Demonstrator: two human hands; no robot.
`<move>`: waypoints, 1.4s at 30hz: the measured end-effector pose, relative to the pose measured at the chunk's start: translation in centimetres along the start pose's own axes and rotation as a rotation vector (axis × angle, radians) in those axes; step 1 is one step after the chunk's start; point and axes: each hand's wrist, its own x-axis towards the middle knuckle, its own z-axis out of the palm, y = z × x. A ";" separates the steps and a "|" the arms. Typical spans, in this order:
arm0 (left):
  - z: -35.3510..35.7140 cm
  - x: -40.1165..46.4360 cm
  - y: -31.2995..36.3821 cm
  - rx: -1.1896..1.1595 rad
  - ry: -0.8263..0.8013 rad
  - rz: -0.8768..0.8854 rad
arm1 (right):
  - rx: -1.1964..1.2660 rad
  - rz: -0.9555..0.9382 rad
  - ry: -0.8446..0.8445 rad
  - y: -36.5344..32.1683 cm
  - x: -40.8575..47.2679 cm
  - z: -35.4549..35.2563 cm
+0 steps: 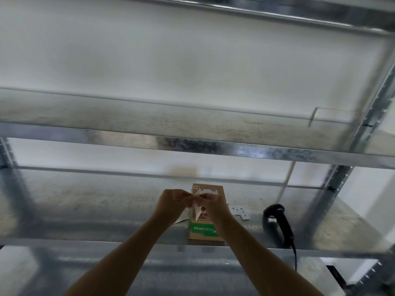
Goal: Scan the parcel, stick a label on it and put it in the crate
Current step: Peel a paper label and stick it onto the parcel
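A brown cardboard parcel (213, 189) with a green printed band and a white barcode sticker lies on the metal shelf (85, 210). Just above it, my left hand (171, 202) and my right hand (213, 205) meet, both pinching a small white label sheet (197, 210) whose pointed strip hangs down between them. The hands cover the parcel's middle. A black handheld barcode scanner (275, 221) lies on the shelf to the parcel's right, its cable running over the front edge. No crate shows in this view.
Several small white labels (240, 211) lie loose between the parcel and the scanner. Another white slip (181, 218) pokes out at the parcel's left side. An upper shelf (192, 144) hangs overhead; steel uprights (333, 195) stand at the right.
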 end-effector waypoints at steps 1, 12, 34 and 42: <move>-0.2 0.0 -0.1 0.013 -0.008 0.011 | 0.002 0.003 -0.006 -0.1 -0.2 -0.1; -0.1 -0.8 0.1 0.233 -0.163 0.084 | 0.033 0.258 -0.044 -0.2 -0.7 -1.3; 1.0 1.4 0.3 -0.119 0.062 -0.183 | -0.191 0.003 0.274 2.2 0.7 -4.0; 0.9 3.8 2.6 -0.070 0.088 -0.073 | -0.142 0.062 0.409 3.2 1.8 -9.0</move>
